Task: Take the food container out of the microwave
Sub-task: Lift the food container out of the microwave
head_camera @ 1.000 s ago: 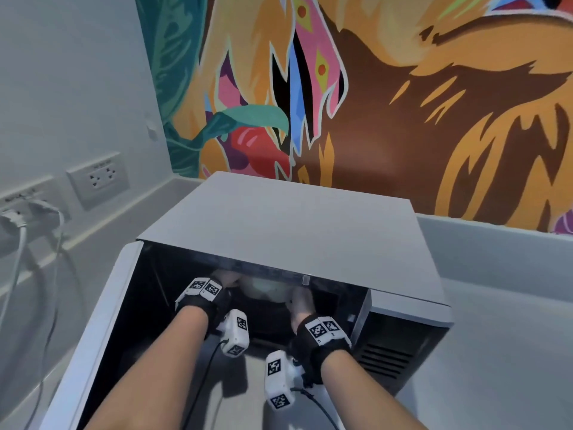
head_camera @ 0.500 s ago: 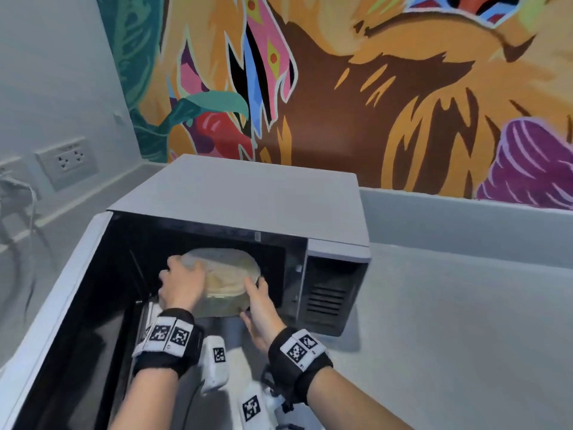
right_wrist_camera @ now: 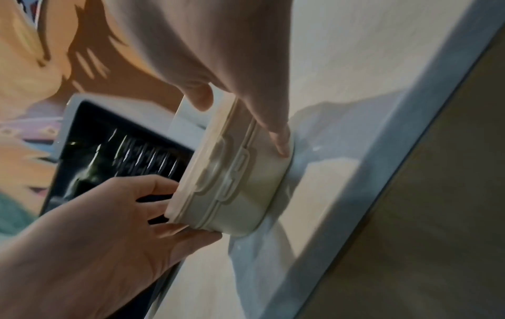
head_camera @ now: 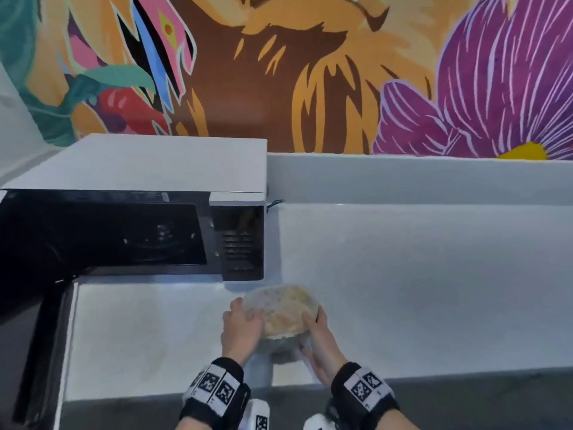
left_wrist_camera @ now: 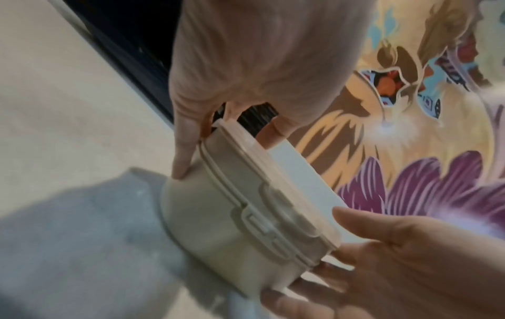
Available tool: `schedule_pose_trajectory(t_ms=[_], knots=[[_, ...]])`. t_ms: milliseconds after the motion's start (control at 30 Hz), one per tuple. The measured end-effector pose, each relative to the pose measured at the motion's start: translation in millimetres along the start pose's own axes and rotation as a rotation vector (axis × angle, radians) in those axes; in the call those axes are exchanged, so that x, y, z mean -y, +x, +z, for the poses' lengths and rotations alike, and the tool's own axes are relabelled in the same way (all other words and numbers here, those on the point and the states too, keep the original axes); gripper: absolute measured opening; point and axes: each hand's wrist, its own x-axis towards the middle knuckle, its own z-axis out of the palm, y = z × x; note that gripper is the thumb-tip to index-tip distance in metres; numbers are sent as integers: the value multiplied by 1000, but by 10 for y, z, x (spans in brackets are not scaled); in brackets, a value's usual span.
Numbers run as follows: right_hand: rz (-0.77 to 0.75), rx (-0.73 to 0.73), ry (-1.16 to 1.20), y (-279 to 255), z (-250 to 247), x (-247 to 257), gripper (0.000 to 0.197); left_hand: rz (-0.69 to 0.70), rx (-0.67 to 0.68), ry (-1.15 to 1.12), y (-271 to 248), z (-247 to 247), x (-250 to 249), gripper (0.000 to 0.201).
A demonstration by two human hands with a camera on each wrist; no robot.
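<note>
Lidded plastic food container [head_camera: 280, 308] at lower centre, clear of the open microwave [head_camera: 130, 231] and low over the white counter [head_camera: 403, 290], clasped at opposite sides by left hand [head_camera: 240, 328] and right hand [head_camera: 322, 342]; probably light, rigid, smooth-walled, best held beneath the rim.

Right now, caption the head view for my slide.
Both hands hold the lidded translucent plastic food container at the white counter, outside the open microwave.

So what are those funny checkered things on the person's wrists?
Both hands are bare, with no sleeves. The left hand and right hand each wear a black wrist strap carrying white tiles printed with square black-and-white marker patterns. White box-shaped devices with similar markers hang under the wrists.
</note>
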Motion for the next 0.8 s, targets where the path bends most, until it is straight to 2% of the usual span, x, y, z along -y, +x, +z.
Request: schedule_pose_trajectory(t_ms=[100,233,633,733,799], knots=[[-14,-85,28,-65,-374,90,53,50,89,-27,-87,323,-177,51],[-31,-185,40,-82,-611,149,61,90,150,-36,-125,511,-321,52],[-34,-276,74,-48,-605,149,63,135,202,-17,33,568,-212,64],[-44,-369,-143,-64,-617,94,62,168,228,54,-119,449,-324,68],[-122,-494,-305,-184,-617,59,47,318,166,155,-263,257,-429,62]])
